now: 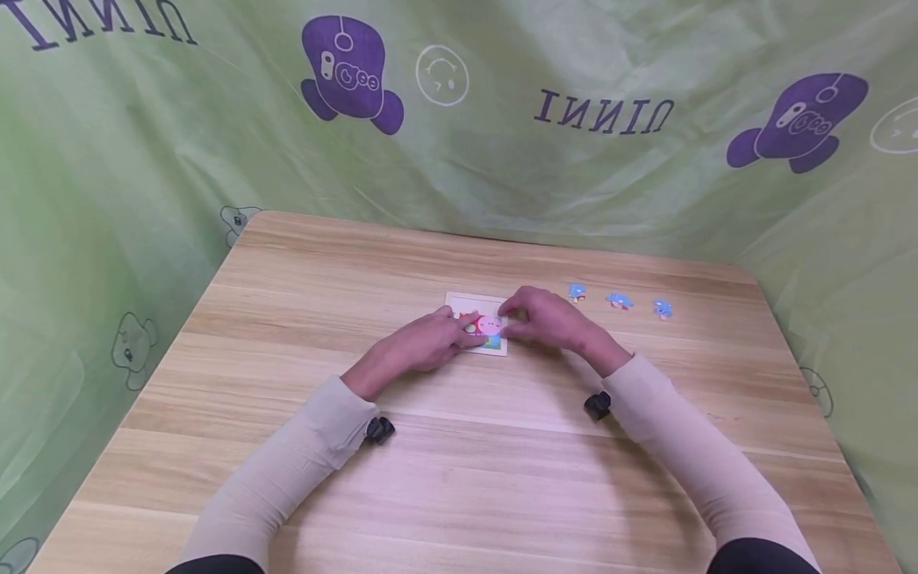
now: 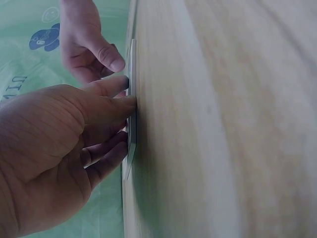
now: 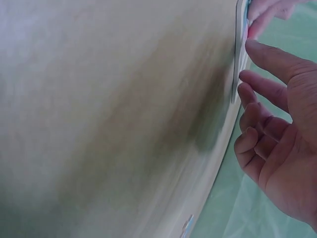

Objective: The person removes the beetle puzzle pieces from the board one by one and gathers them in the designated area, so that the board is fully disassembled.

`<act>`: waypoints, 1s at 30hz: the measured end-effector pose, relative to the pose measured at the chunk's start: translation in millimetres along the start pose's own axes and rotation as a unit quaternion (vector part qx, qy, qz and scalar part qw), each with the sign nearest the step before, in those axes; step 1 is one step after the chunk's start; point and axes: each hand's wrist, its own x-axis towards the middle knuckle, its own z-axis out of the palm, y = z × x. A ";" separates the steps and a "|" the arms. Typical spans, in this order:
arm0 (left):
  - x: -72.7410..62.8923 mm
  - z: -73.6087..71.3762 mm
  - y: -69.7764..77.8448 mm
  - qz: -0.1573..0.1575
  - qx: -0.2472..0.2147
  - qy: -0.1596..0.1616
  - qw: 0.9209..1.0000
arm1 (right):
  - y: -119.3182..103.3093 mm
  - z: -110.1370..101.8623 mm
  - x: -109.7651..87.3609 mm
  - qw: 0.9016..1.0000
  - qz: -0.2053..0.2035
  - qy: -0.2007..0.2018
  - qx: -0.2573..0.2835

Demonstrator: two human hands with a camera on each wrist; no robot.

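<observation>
A small pale-framed jigsaw puzzle (image 1: 473, 304) lies flat on the wooden table, with a pink round-faced picture and green and blue parts showing. From the left, my left hand (image 1: 430, 339) rests on it, its fingers spread and fairly straight on the picture. My right hand (image 1: 548, 317) reaches in at the right edge, thumb and forefinger set on either side of a pink-faced puzzle piece (image 1: 491, 325). In the right wrist view the other fingers (image 3: 250, 141) of that hand are curled. The fingertips partly cover the picture.
Three loose blue puzzle pieces, a left one (image 1: 577, 292), a middle one (image 1: 619, 300) and a right one (image 1: 663, 308), lie in a row right of the puzzle. Behind the wooden table (image 1: 459, 478) hangs a green printed curtain (image 1: 473, 175).
</observation>
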 end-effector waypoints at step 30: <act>2.1 -4.9 2.3 -0.013 -0.014 -0.019 1.000 | -8.8 4.0 9.1 0.996 0.063 -0.029 0.054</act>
